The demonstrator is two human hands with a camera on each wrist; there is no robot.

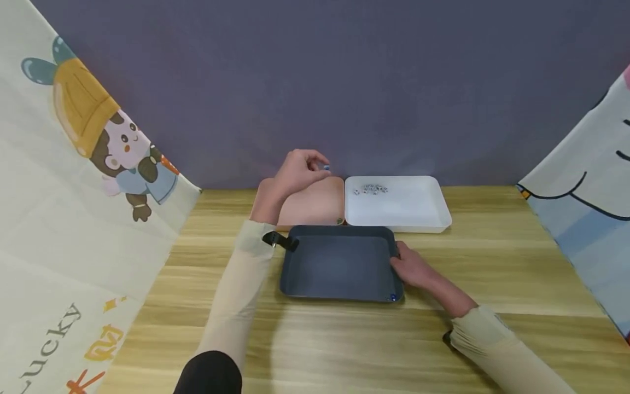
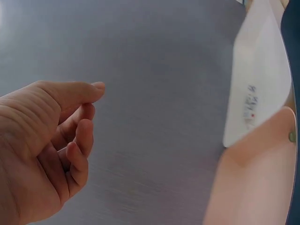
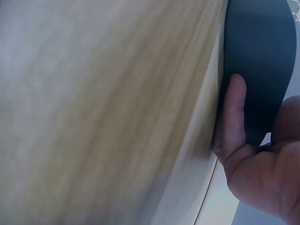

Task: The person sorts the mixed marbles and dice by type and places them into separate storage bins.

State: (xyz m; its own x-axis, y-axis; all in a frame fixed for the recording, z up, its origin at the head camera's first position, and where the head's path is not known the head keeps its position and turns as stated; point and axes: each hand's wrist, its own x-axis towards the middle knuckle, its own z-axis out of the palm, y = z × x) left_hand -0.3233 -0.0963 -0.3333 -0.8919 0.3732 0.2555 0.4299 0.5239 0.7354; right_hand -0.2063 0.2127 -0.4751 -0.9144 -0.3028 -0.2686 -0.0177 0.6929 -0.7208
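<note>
My left hand (image 1: 300, 171) is raised over the pink tray (image 1: 315, 202), thumb and forefinger pinching a small blue piece (image 1: 327, 167). In the left wrist view the left hand (image 2: 56, 140) has its other fingers curled in, and the piece is hidden there. A dark grey tray (image 1: 339, 268) lies in front, its right side gripped by my right hand (image 1: 413, 267). A finger of the right hand (image 3: 262, 164) lies along the outside of that wall in the right wrist view. Small blue pieces (image 1: 392, 297) sit in the dark tray's near right corner.
To the right of the pink tray stands a white tray (image 1: 418, 202) with several small white dice (image 1: 372, 189) at its left. A small green piece (image 1: 339, 221) lies in the pink tray's near right corner. Behind the wooden table (image 1: 492, 262) rises a dark grey wall (image 1: 315, 93).
</note>
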